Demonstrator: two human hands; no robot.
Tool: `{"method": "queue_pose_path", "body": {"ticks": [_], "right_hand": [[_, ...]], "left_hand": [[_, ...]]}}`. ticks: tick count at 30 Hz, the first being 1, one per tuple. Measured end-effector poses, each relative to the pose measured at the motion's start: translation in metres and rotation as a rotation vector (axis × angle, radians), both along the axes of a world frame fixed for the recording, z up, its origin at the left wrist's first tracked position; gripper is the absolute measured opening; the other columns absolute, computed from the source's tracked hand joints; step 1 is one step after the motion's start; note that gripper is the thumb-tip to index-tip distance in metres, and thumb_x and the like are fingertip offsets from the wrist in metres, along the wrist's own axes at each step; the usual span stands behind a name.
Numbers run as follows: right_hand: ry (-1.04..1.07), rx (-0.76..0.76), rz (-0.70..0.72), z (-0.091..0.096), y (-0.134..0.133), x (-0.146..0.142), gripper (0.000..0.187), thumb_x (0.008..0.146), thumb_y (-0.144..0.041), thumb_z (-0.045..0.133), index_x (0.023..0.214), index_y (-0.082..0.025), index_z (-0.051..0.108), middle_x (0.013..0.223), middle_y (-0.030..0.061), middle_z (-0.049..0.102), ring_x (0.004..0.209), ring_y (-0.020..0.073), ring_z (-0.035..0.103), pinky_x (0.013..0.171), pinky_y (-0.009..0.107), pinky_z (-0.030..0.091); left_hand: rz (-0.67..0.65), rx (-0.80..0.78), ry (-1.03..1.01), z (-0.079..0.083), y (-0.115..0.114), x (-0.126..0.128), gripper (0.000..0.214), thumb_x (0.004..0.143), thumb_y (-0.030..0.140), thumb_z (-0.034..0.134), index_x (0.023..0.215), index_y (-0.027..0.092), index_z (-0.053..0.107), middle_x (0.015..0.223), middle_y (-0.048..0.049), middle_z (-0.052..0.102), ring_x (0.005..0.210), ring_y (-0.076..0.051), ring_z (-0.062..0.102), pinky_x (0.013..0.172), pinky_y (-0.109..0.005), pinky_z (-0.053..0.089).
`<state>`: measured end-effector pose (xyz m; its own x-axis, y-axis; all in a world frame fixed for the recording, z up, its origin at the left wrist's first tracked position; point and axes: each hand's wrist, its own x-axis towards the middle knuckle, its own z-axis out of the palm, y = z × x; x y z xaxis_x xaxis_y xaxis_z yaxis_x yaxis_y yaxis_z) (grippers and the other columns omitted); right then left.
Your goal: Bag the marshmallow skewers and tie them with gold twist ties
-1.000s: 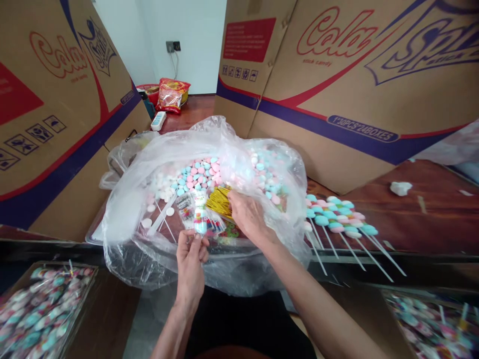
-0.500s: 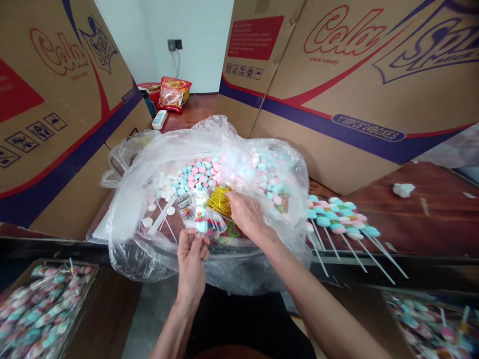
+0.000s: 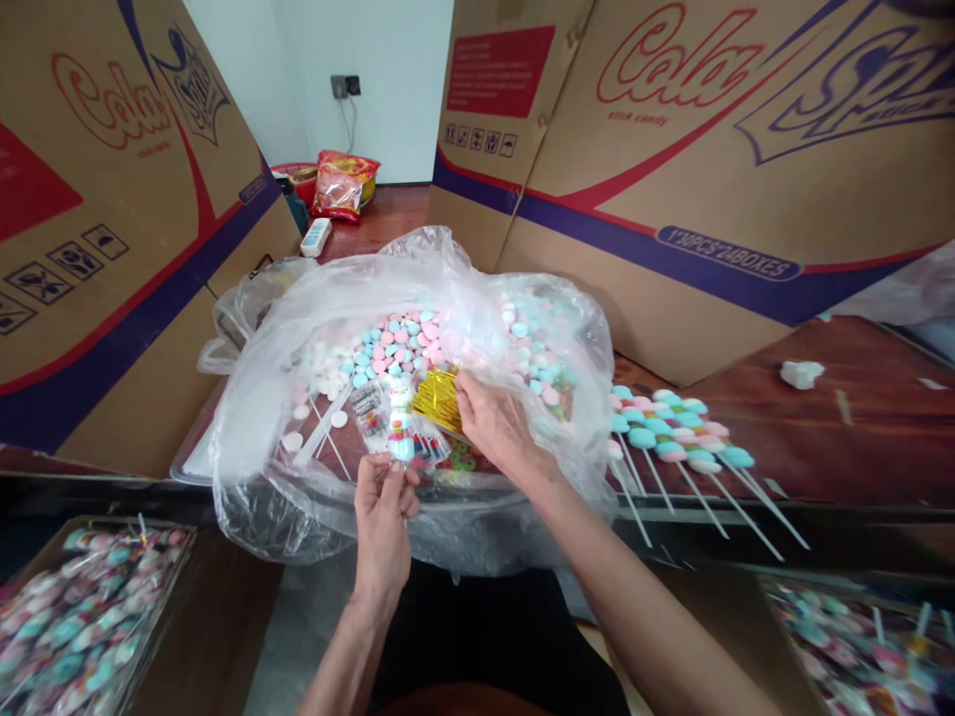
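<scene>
My left hand (image 3: pixel 384 502) pinches the bottom of a clear-wrapped marshmallow stick (image 3: pixel 401 418), held upright with white, blue and coloured pieces showing. Closed at the right end of a bundle of gold twist ties (image 3: pixel 437 400) is my right hand (image 3: pixel 492 423), its fingertips pinching there; how many ties they grip is hidden. Printed clear wrappers (image 3: pixel 368 410) lie behind the held stick. Farther back, pink and blue marshmallows (image 3: pixel 395 343) are heaped inside a large clear plastic bag (image 3: pixel 261 438). White marshmallows (image 3: pixel 328 376) and white sticks (image 3: pixel 341 459) are on the left.
Unwrapped marshmallow sticks (image 3: pixel 671 433) lie at the table's right edge. Tall cartons (image 3: pixel 671 199) stand behind and at the left. Boxes of wrapped marshmallow sticks (image 3: pixel 90 617) sit low on both sides. A red snack packet (image 3: pixel 344 187) is at the back.
My right hand has shifted slightly right along the gold twist ties, its fingers curled more closely. My left hand keeps the wrapped marshmallow stick in nearly the same place.
</scene>
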<state>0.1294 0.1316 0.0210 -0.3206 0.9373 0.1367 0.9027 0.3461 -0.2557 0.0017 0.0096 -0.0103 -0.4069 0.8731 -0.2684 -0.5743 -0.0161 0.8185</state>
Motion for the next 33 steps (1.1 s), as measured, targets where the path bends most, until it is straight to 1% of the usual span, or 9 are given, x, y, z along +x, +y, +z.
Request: {"method": "queue_pose_path", "body": {"ticks": [6, 9, 13, 15, 22, 26, 28, 30, 33], "right_hand": [[0.332, 0.163, 0.081, -0.02, 0.008, 0.002, 0.023, 0.096, -0.02, 0.044, 0.09, -0.018, 0.067, 0.086, 0.0095, 0.072, 0.079, 0.0221, 0.064, 0.07, 0.028, 0.042], [0.479, 0.16, 0.089, -0.023, 0.012, 0.001, 0.026, 0.095, -0.019, 0.042, 0.098, -0.017, 0.068, 0.086, 0.0085, 0.073, 0.077, 0.0212, 0.066, 0.072, 0.029, 0.047], [0.641, 0.097, 0.102, -0.019, 0.012, -0.001, 0.038, 0.092, -0.016, 0.044, 0.122, -0.019, 0.067, 0.095, 0.0054, 0.076, 0.08, 0.0192, 0.069, 0.074, 0.027, 0.051], [0.667, 0.076, 0.083, -0.017, 0.01, -0.001, 0.039, 0.092, -0.017, 0.045, 0.124, -0.02, 0.068, 0.096, 0.0051, 0.077, 0.081, 0.0193, 0.07, 0.074, 0.028, 0.052], [0.707, 0.092, 0.071, -0.018, 0.012, -0.001, 0.028, 0.093, -0.02, 0.046, 0.094, -0.019, 0.073, 0.096, 0.007, 0.077, 0.088, 0.0212, 0.072, 0.079, 0.031, 0.055], [0.83, 0.23, 0.092, -0.004, 0.0, -0.001, 0.023, 0.094, -0.022, 0.051, 0.089, -0.02, 0.073, 0.1, 0.0086, 0.075, 0.097, 0.0218, 0.07, 0.087, 0.035, 0.055], [0.964, 0.257, 0.021, 0.005, -0.016, -0.004, 0.018, 0.095, -0.025, 0.054, 0.09, -0.02, 0.072, 0.092, 0.0069, 0.073, 0.085, 0.02, 0.07, 0.079, 0.033, 0.057], [1.178, 0.14, -0.061, 0.009, -0.038, -0.011, 0.013, 0.094, -0.027, 0.058, 0.093, -0.02, 0.069, 0.083, 0.0037, 0.072, 0.067, 0.016, 0.067, 0.063, 0.029, 0.057], [1.421, -0.182, -0.11, 0.0, -0.073, -0.022, 0.011, 0.092, -0.03, 0.064, 0.091, -0.02, 0.068, 0.073, 0.001, 0.071, 0.052, 0.0133, 0.062, 0.048, 0.025, 0.053]], "left_hand": [[-0.008, -0.009, 0.001, -0.001, -0.001, 0.001, 0.035, 0.076, 0.035, 0.08, 0.09, 0.023, 0.05, 0.067, 0.0034, 0.062, 0.048, -0.004, 0.033, 0.048, -0.017, 0.023], [-0.005, -0.003, 0.002, -0.001, -0.001, 0.0, 0.036, 0.075, 0.035, 0.081, 0.09, 0.023, 0.05, 0.067, 0.0035, 0.061, 0.048, -0.004, 0.033, 0.048, -0.017, 0.023], [0.001, 0.005, 0.013, -0.001, -0.001, 0.0, 0.034, 0.076, 0.035, 0.08, 0.09, 0.022, 0.051, 0.067, 0.0037, 0.061, 0.048, -0.004, 0.033, 0.048, -0.017, 0.023], [0.0, 0.005, 0.013, -0.001, -0.001, 0.0, 0.033, 0.076, 0.034, 0.079, 0.09, 0.023, 0.051, 0.067, 0.0035, 0.061, 0.048, -0.004, 0.034, 0.048, -0.017, 0.023], [-0.001, 0.0, 0.0, -0.001, -0.002, -0.001, 0.034, 0.076, 0.035, 0.08, 0.089, 0.023, 0.051, 0.067, 0.0035, 0.062, 0.048, -0.004, 0.033, 0.048, -0.017, 0.023], [0.003, 0.003, -0.002, -0.001, -0.001, -0.001, 0.035, 0.077, 0.035, 0.08, 0.089, 0.023, 0.051, 0.067, 0.0036, 0.062, 0.049, -0.004, 0.032, 0.049, -0.017, 0.023], [0.006, 0.005, -0.009, -0.001, 0.0, 0.0, 0.035, 0.076, 0.036, 0.081, 0.089, 0.023, 0.051, 0.067, 0.0036, 0.061, 0.049, -0.004, 0.032, 0.048, -0.017, 0.023], [-0.005, 0.011, -0.023, 0.0, 0.001, 0.002, 0.036, 0.075, 0.036, 0.082, 0.088, 0.023, 0.051, 0.067, 0.0036, 0.061, 0.048, -0.004, 0.032, 0.048, -0.017, 0.022], [-0.039, 0.029, -0.038, 0.003, 0.002, 0.005, 0.035, 0.076, 0.038, 0.082, 0.087, 0.022, 0.053, 0.068, 0.0036, 0.06, 0.05, -0.005, 0.034, 0.048, -0.018, 0.024]]}}
